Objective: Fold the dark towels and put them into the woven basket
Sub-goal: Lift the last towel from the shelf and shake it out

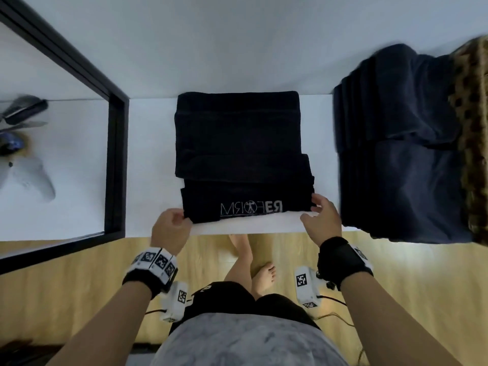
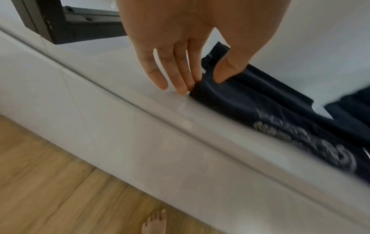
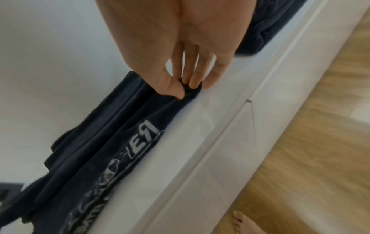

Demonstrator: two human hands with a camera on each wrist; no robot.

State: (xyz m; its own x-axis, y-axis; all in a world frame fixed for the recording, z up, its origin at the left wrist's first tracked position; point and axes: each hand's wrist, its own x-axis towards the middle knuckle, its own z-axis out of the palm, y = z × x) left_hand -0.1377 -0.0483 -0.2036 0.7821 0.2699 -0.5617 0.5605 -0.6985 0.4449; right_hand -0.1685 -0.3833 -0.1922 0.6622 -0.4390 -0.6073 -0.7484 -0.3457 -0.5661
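Both hands (image 1: 171,228) pinching towel (image 1: 241,157) corners

Bare forearms end in black wristbands: the left band (image 1: 151,265) carries white blocks printed with square black-and-white tags, the right band (image 1: 343,262) is mostly plain black. A white tagged camera unit (image 1: 306,286) with thin cables hangs under each wrist. Grey mottled shirt (image 1: 245,339), black shorts (image 1: 237,299), bare feet (image 1: 264,276).

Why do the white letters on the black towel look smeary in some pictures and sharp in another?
In the head view the letters on the black towel are crisp, though they read backwards. In the left wrist view they smear into grey streaks near the picture's edge, while the left hand stays clearer. In the right wrist view only the letters nearest the right hand are readable; farther ones blur.
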